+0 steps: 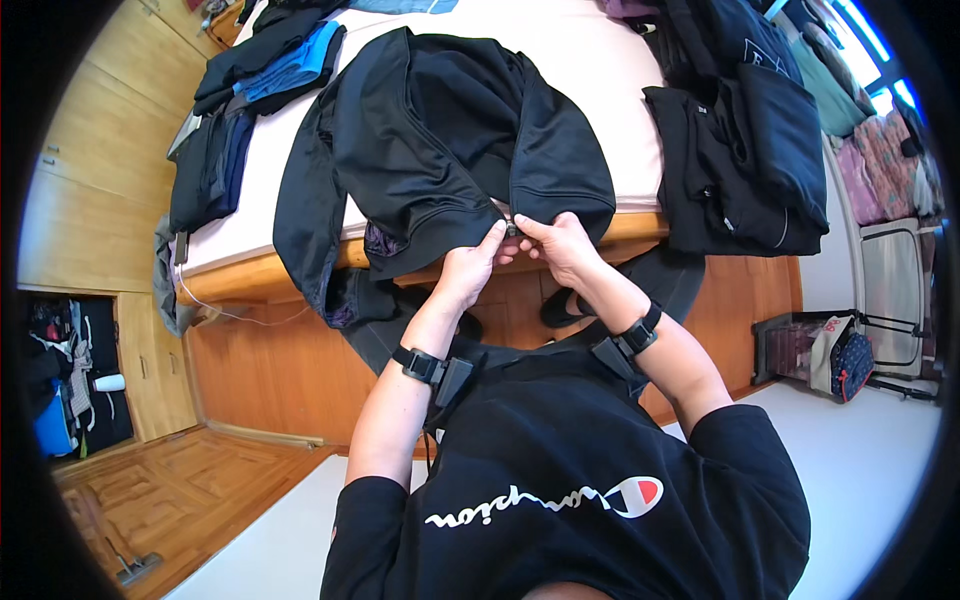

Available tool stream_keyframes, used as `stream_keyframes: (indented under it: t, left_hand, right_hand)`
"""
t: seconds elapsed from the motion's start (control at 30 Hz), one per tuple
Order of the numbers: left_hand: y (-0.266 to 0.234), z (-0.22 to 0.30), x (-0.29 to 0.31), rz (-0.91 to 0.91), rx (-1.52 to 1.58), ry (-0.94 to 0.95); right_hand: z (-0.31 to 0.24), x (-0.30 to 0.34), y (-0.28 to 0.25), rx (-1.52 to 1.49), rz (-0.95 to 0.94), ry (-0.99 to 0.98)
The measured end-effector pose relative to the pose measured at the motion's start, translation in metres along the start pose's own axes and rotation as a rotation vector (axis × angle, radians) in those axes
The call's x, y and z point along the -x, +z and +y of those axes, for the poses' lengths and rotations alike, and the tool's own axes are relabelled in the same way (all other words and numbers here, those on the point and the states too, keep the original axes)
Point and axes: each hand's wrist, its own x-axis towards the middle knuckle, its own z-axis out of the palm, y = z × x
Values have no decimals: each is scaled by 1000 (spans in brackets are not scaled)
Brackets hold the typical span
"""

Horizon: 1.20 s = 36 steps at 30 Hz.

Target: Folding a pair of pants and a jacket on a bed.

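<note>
A black zip-front jacket (pixel 400 165) lies spread on the bed, its bottom hem hanging over the near edge and one sleeve drooping at the left. My left hand (pixel 472 268) pinches the lower corner of one front edge. Close beside it, my right hand (pixel 566 248) pinches the other front edge, with the fingertips of both hands nearly touching. Between them shows a small metallic zipper end (pixel 511 229), partly covered by my fingers. Above my hands the jacket's front is parted. Patterned dark lining peeks out near the hem on the left.
Folded dark and blue clothes (pixel 255 85) are stacked on the bed's left side. Black folded garments (pixel 745 165) hang over its right corner. A wooden bed frame (pixel 250 283) runs along the near edge. At the right stands a cart (pixel 800 350) with bags; open shelving (pixel 75 370) is at the left.
</note>
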Motion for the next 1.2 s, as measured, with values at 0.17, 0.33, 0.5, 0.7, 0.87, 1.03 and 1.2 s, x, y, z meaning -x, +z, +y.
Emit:
stream_keyframes:
  t: [0.17,0.33,0.5,0.7,0.87,1.03,1.2]
  left_hand:
    - [-1,4,3,-22,199,-30]
    - [1,4,5,-7,211,-90]
    - [2,3,3,-55,256,-64]
    - [-2,3,9,-82,251,-22]
    - [-6,7,8,-50,136,-66]
    - [-9,24,17,-65,-24,-52]
    - [-12,21,25,-110,-185,-128]
  right_hand:
    - [-30,24,-23,508,-98,-16]
    - [-49,36,-18,931,-100,-632]
    - [-47,5,-14,1096,-275,-847]
    - [-54,2,1,1109,-336,-804]
    - [-50,-4,6,1085,-304,-791]
    - [-61,-10,9,1105,-382,-721]
    - [-62,-31,14,1079,-292,-655]
